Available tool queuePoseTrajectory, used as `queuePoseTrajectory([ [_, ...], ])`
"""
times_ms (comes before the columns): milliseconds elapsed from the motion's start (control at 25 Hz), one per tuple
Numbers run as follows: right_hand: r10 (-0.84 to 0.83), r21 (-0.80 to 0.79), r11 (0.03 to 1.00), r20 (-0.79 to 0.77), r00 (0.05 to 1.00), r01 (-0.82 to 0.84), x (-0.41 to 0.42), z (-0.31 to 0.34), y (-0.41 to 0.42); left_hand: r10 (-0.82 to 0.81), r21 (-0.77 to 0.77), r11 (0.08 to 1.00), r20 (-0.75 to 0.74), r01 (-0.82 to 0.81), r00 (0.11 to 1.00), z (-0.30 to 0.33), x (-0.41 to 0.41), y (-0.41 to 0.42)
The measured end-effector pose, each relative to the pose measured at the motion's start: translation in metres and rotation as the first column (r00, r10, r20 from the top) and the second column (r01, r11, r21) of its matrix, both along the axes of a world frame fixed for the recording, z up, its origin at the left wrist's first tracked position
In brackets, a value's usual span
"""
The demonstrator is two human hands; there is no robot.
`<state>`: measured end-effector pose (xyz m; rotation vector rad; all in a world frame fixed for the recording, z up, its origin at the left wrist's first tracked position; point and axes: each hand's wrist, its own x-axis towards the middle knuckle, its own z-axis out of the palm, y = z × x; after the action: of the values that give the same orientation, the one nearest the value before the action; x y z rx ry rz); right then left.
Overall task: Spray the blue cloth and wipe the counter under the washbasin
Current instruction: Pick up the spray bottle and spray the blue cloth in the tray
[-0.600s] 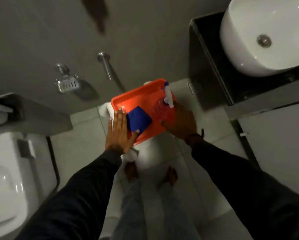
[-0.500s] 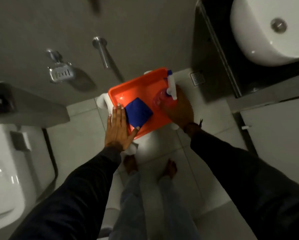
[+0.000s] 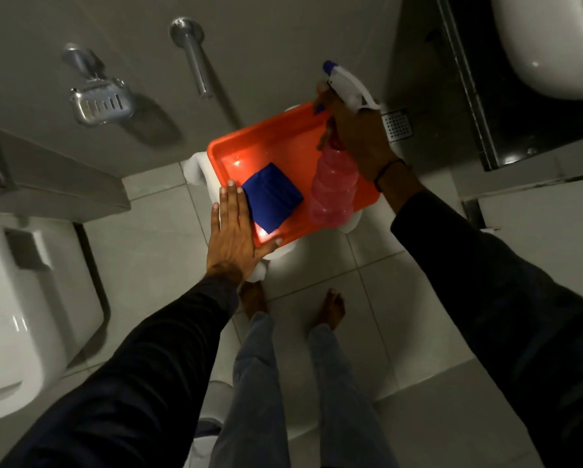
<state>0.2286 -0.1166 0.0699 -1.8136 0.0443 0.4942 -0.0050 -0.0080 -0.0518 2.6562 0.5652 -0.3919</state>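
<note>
A folded blue cloth lies in an orange tray that rests on a white stool. My left hand lies flat with fingers apart on the tray's near left rim, touching the cloth's edge. My right hand grips the neck of a pink spray bottle with a white and blue trigger head, held tilted above the tray's right side. The white washbasin sits on a dark counter at the upper right.
A toilet stands at the left. On the grey wall hang a chrome soap dish and a chrome bar. A floor drain lies by the counter. My bare feet stand on white tiles.
My right hand has lifted the spray bottle off the tray and tilted it. The view has shifted, so the washbasin sits further to the upper right. The left hand stays on the tray rim.
</note>
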Motion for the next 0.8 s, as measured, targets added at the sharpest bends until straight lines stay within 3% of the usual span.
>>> queuePoseTrajectory([
  [80,0.202,-0.121,0.972,-0.022,0.979,-0.203,-0.011,0.005,-0.008,-0.012,0.012,1.0,-0.017,0.012,1.0,0.004,0.001,0.0],
  [120,0.369,-0.236,0.902,-0.012,0.93,-0.361,-0.018,0.002,-0.013,-0.017,0.018,1.0,-0.026,0.017,1.0,0.005,0.0,0.0],
  [200,0.686,-0.509,0.609,-0.049,0.726,-0.609,-0.036,-0.01,-0.024,-0.033,0.034,0.999,-0.035,0.034,0.999,0.007,0.001,0.0],
  [240,0.739,-0.589,0.495,-0.101,0.666,-0.638,-0.045,-0.019,-0.027,-0.037,0.042,0.998,-0.039,0.039,0.999,0.007,0.0,0.0],
  [320,0.721,-0.685,0.389,-0.19,0.666,-0.616,-0.064,-0.035,-0.031,-0.036,0.053,0.998,-0.044,0.039,0.998,0.007,0.0,-0.002],
  [480,0.666,-0.716,0.35,-0.263,0.698,-0.604,-0.089,-0.055,-0.027,-0.043,0.062,0.997,-0.06,0.046,0.997,0.005,0.0,-0.001],
  [640,0.582,-0.725,0.441,-0.217,0.784,-0.528,-0.097,-0.065,-0.029,-0.041,0.058,0.997,-0.051,0.044,0.998,0.003,0.0,-0.002],
  [800,0.59,-0.743,0.43,-0.199,0.782,-0.514,-0.096,-0.069,-0.034,-0.041,0.045,0.998,-0.056,0.043,0.998,0.004,0.0,-0.002],
])
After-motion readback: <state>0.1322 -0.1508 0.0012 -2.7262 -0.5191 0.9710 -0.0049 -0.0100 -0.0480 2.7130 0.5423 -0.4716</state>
